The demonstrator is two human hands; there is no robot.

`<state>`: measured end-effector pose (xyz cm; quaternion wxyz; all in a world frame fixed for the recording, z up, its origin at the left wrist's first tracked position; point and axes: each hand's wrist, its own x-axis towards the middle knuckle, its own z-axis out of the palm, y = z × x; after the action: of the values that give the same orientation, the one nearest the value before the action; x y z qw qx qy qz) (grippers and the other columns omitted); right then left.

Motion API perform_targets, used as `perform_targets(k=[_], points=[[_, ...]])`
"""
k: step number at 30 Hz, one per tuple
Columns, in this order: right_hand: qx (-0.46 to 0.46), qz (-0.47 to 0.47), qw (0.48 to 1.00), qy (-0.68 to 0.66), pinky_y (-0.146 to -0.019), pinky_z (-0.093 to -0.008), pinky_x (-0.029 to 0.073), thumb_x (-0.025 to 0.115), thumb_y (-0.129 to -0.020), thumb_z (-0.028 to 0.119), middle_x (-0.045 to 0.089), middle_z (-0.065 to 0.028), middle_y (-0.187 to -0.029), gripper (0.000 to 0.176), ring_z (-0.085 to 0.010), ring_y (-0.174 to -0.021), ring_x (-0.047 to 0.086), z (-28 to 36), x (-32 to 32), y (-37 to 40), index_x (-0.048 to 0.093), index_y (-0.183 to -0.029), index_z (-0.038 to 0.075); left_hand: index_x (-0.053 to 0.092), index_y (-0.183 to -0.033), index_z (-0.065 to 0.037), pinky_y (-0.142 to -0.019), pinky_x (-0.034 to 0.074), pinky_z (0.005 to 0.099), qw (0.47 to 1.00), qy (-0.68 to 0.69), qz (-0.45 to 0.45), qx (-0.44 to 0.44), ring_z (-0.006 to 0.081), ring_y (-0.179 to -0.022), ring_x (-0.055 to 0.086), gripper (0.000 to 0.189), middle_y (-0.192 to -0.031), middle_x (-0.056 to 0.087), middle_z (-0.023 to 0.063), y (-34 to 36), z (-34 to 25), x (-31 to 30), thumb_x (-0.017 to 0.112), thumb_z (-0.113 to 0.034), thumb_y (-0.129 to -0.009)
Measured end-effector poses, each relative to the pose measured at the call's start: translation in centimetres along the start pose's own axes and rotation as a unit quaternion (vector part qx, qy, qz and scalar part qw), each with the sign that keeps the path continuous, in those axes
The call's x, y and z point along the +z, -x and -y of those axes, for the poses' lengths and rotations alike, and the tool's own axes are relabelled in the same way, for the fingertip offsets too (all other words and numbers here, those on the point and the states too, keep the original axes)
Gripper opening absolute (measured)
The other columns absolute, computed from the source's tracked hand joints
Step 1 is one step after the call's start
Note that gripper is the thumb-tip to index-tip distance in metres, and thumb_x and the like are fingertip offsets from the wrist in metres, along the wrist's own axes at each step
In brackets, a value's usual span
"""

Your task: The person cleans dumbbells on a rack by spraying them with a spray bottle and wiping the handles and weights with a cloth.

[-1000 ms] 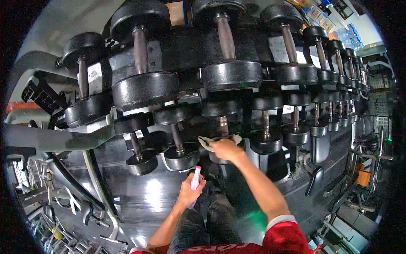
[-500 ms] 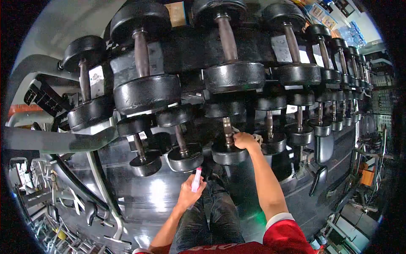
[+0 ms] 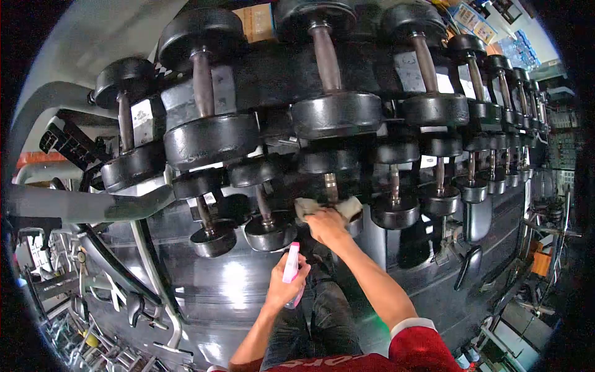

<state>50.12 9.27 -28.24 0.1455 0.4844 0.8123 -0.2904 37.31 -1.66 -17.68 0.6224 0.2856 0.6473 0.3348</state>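
With my right hand [image 3: 326, 227] I press a pale cloth [image 3: 349, 208] over the near end of a black dumbbell [image 3: 328, 161] on the lower rack row. The cloth and my fingers cover most of that end, while the metal handle and far end still show. My left hand [image 3: 284, 290] is wrapped round a pink and white spray bottle [image 3: 290, 265], held upright in front of my legs. Left of the cloth lies another black dumbbell [image 3: 270, 232], and to its right a further one [image 3: 395, 212].
Larger dumbbells [image 3: 336, 115] fill the upper row above my hands. A grey machine frame [image 3: 93, 208] juts in from the left. Dark shiny floor [image 3: 217, 297] lies below, with a padded bench [image 3: 469, 266] to the right. A cardboard box [image 3: 255, 23] stands behind the rack.
My right hand has moved left, from the dumbbell's right side across its near end, bringing the cloth over it. The spray bottle in my left hand has shifted slightly and turned.
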Motion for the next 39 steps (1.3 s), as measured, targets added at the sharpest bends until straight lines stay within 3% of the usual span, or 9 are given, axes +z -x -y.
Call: perform_targets(k=[5, 8, 12, 15, 19, 25, 27, 32, 39], points=[[0.025, -0.097, 0.993, 0.06, -0.076, -0.039, 0.05, 0.051, -0.081, 0.017, 0.067, -0.0129, -0.09, 0.021, -0.024, -0.09, 0.065, 0.6, 4.4, -4.2, 0.067, -0.092, 0.011, 0.052, -0.094, -0.005, -0.047, 0.044, 0.0246, 1.0, -0.007, 0.001, -0.012, 0.009, -0.052, 0.055, 0.016, -0.073, 0.056, 0.0018, 0.3, -0.4, 1.1, 0.063, -0.003, -0.081], [0.059, 0.089, 0.993, -0.046, -0.08, -0.0405, 0.049, 0.048, -0.082, 0.016, 0.065, -0.0123, -0.099, 0.026, -0.0274, -0.091, 0.064, 0.5, 3.4, -5.0, 0.066, -0.099, 0.007, 0.052, -0.094, -0.004, -0.047, 0.044, 0.0246, 1.0, -0.024, 0.003, 0.0, 0.0094, -0.053, 0.055, 0.016, -0.075, 0.057, 0.0026, 0.8, 0.4, 1.5, 0.063, -0.003, -0.081], [-0.055, -0.027, 0.996, -0.064, -0.08, -0.0415, 0.049, 0.049, -0.08, 0.014, 0.065, -0.0115, -0.1, 0.027, -0.028, -0.092, 0.063, -2.0, 2.5, -0.9, 0.064, -0.103, 0.009, 0.052, -0.094, -0.003, -0.047, 0.044, 0.0247, 1.0, -0.007, 0.0, -0.02, 0.0099, -0.053, 0.056, 0.016, -0.076, 0.058, 0.0038, 1.7, 1.2, 2.5, 0.063, -0.003, -0.081], [-0.06, 0.025, 0.992, -0.103, -0.083, -0.0426, 0.047, 0.049, -0.082, 0.013, 0.064, -0.01, -0.102, 0.024, -0.0288, -0.096, 0.061, -3.8, -1.9, 2.6, 0.062, -0.102, 0.009, 0.053, -0.094, -0.003, -0.047, 0.044, 0.0248, 1.0, 0.003, 0.002, -0.01, 0.0099, -0.053, 0.056, 0.016, -0.076, 0.058, 0.0039, 2.4, 2.1, 2.5, 0.063, -0.002, -0.081], [-0.142, -0.1, 0.967, -0.187, -0.087, -0.0419, 0.045, 0.052, -0.086, 0.015, 0.06, -0.0131, -0.11, 0.023, -0.0329, -0.1, 0.058, -9.1, -1.5, 6.0, 0.057, -0.106, 0.006, 0.053, -0.094, -0.003, -0.047, 0.045, 0.0247, 1.0, 0.01, 0.008, -0.017, 0.0093, -0.053, 0.056, 0.017, -0.076, 0.057, 0.0032, 2.9, 2.8, 2.5, 0.064, -0.004, -0.082], [-0.016, -0.327, 0.893, -0.309, -0.096, -0.0392, 0.04, 0.061, -0.079, 0.01, 0.059, -0.0096, -0.117, 0.019, -0.028, -0.111, 0.053, -11.9, 5.5, 9.4, 0.063, -0.098, 0.008, 0.053, -0.094, -0.004, -0.048, 0.045, 0.0244, 1.0, 0.027, -0.003, -0.006, 0.0087, -0.053, 0.055, 0.017, -0.076, 0.057, 0.0022, 3.6, 3.5, 2.5, 0.065, -0.007, -0.082], [-0.147, -0.349, 0.923, -0.063, -0.103, -0.0411, 0.034, 0.062, -0.075, 0.009, 0.058, -0.0051, -0.12, 0.025, -0.0224, -0.117, 0.049, -9.8, 4.7, 9.4, 0.066, -0.098, 0.013, 0.053, -0.095, -0.004, -0.048, 0.045, 0.0245, 1.0, 0.023, -0.004, -0.008, 0.0088, -0.053, 0.055, 0.017, -0.076, 0.057, 0.0022, 4.0, 3.6, 2.5, 0.065, -0.007, -0.082], [-0.359, -0.263, 0.888, 0.116, -0.109, -0.0468, 0.025, 0.053, -0.079, 0.019, 0.053, 0.0029, -0.126, 0.033, -0.0173, -0.123, 0.042, -5.7, 2.5, 6.3, 0.062, -0.11, 0.02, 0.053, -0.096, -0.004, -0.048, 0.045, 0.0248, 1.0, -0.018, -0.008, -0.009, 0.0093, -0.054, 0.055, 0.018, -0.077, 0.057, 0.0023, 4.5, 3.5, 2.5, 0.064, -0.006, -0.082], [-0.299, 0.033, 0.84, 0.451, -0.105, -0.0539, 0.022, 0.049, -0.083, 0.023, 0.063, -0.0041, -0.111, 0.03, -0.0258, -0.117, 0.049, 1.4, 6.7, 1.5, 0.067, -0.106, 0.012, 0.053, -0.098, -0.004, -0.049, 0.046, 0.0254, 0.999, -0.039, -0.005, -0.003, 0.0098, -0.055, 0.056, 0.02, -0.078, 0.058, 0.003, 4.9, 3.0, 3.1, 0.064, -0.006, -0.082]])
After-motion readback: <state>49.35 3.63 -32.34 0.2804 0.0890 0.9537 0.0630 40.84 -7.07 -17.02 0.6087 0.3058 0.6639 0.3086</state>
